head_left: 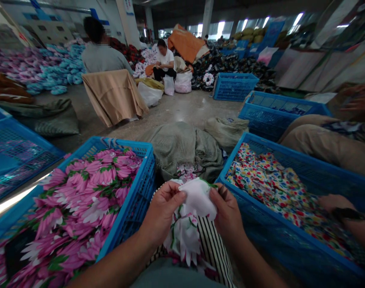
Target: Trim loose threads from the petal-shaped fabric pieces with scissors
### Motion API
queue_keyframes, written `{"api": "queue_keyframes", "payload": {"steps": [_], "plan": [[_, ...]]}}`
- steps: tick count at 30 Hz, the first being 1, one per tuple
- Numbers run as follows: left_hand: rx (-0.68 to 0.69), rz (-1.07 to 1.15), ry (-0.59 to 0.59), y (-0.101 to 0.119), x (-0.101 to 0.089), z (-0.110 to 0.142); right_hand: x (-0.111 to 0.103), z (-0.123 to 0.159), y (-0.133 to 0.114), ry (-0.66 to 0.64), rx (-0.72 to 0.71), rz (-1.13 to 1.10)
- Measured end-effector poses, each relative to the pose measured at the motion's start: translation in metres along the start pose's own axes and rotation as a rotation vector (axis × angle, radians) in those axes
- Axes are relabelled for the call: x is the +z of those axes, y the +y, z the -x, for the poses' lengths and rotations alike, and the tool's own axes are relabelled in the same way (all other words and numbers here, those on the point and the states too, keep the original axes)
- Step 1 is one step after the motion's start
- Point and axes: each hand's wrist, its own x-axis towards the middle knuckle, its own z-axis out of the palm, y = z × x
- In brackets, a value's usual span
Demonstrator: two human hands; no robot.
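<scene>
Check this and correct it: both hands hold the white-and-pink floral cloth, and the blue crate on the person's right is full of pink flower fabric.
Wrong fabric: in the head view, that blue crate holds multicoloured dotted fabric instead.

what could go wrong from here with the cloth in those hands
The white and pink floral cloth, held between the left hand and right hand, hangs loosely over the striped cloth, so it could slip away from the fingers. It also looks much like the pink floral fabric in the blue crate beside it, so the pieces might get mixed up if they touch.
</scene>
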Motion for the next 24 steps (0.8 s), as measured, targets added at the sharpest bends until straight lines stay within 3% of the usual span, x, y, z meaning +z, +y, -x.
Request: {"api": "queue_keyframes", "payload": {"steps": [6,12,15,18,21,24], "plan": [[0.105,0.119,0.137,-0.001,0.010,-0.003,0.003,0.008,0.017,-0.066,0.023,0.192],[0.177,0.065,0.124,0.004,0.011,-0.009,0.009,0.017,0.023,-0.294,0.040,0.407],[0.210,-0.193,0.077,0.013,0.004,-0.010,0.001,0.012,0.006,-0.391,-0.003,0.480],[0.195,-0.432,-0.050,0.025,-0.001,-0.008,-0.002,0.002,-0.024,-0.521,-0.055,0.618],[0.172,-0.596,-0.165,0.033,-0.003,-0.006,0.005,-0.008,-0.051,-0.696,-0.165,0.827],[0.166,-0.722,-0.222,0.036,-0.003,-0.003,0.013,-0.015,-0.066,-0.834,-0.179,0.957]]}}
